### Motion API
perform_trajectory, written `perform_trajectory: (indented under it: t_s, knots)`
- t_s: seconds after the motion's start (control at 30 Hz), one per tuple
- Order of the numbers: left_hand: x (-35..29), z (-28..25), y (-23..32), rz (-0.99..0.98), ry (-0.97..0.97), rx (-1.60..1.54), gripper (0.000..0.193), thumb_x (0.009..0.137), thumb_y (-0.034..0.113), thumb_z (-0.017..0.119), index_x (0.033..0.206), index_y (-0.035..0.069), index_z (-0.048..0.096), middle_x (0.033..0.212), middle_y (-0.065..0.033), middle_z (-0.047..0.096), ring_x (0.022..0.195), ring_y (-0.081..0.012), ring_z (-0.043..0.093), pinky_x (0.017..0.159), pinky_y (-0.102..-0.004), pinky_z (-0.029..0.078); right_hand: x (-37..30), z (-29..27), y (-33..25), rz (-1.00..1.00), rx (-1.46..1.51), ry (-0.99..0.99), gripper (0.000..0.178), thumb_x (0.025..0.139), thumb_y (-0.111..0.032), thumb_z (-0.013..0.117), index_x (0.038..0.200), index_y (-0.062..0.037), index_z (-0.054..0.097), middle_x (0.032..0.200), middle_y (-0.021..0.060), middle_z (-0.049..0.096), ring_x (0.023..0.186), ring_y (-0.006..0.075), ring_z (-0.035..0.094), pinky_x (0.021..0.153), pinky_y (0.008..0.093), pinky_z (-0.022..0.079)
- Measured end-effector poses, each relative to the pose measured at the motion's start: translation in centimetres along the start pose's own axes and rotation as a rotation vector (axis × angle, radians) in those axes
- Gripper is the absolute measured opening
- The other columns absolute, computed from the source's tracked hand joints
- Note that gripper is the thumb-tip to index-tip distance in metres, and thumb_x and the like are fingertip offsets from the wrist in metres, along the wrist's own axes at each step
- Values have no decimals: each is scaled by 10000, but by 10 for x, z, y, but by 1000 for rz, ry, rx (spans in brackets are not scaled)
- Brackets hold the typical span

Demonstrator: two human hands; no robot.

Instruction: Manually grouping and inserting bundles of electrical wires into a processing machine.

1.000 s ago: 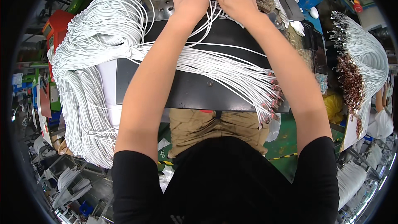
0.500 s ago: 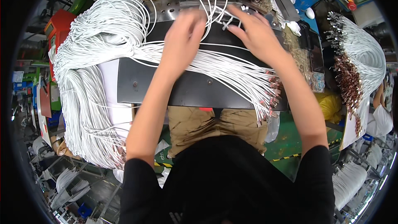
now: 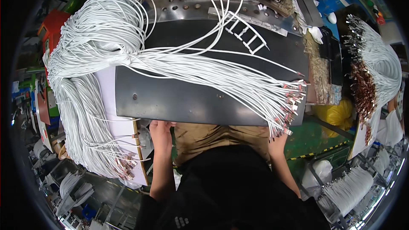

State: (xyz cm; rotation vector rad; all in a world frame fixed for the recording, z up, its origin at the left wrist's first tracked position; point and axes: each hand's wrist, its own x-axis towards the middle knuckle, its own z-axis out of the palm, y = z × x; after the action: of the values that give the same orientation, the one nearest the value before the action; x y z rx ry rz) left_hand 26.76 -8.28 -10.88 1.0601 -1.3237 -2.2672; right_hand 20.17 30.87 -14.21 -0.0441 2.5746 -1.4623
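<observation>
Left hand point(image 3: 161, 134) and right hand point(image 3: 277, 143) are at the near edge of the surface point(image 3: 183, 100), their openness and grip impossible to tell. White cables point(image 3: 213, 66) lie beyond them, reaching close to the right hand.

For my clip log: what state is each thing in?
Smooth black tabletop: partly covered
White cable bundle: fanned out at its right end
White ladder-shaped strip: lying unheld
Four thin white cables: crossing, upper ends out of view
Left hand: at the tabletop's front edge, grip unclear
Right hand: partly hidden behind that bundle, grip unclear
</observation>
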Motion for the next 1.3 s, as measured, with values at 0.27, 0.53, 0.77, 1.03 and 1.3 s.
perform_trajectory:
  t_s: [0.27,0.53,0.77,1.03,1.3]
  knots:
    - [7,6,1,-54,115,8,149,1002,103,572,959,2,673,865,-37,686,782,-132,642,719,-304,522,25,-23,6,38,120,-145,714,813,94,631,1451,-16,328,1400,149,505,1212,239,571,991,377,522]
    - [5,-2,-1,-37,149,80,133,991,112,591,962,20,682,901,-12,689,823,-104,643,748,-282,527,26,-27,16,-163,-99,-222,647,859,44,638,1435,-26,351,1344,139,536,1218,227,559,979,358,533]
    - [2,-13,-18,-70,59,60,247,1035,216,556,1041,-12,650,968,-75,700,881,-202,682,806,-327,546,29,-10,-16,-74,71,-156,477,956,-7,552,1416,-21,427,1342,130,554,1192,224,580,980,352,527]
    - [-53,65,-16,259,-309,485,262,1008,191,569,872,8,698,776,-83,697,684,-191,650,682,-337,517,47,-6,-196,-153,141,-1120,257,1015,-202,574,1210,-77,686,1037,132,713,995,294,688,880,355,534]
    - [7,220,66,1308,-728,1301,613,842,427,733,1290,41,574,1338,-176,543,1303,-347,473,1102,-486,377,200,-11,-228,-993,-432,8,233,934,-173,617,1084,-42,737,1257,170,657,1017,352,628,906,401,506]
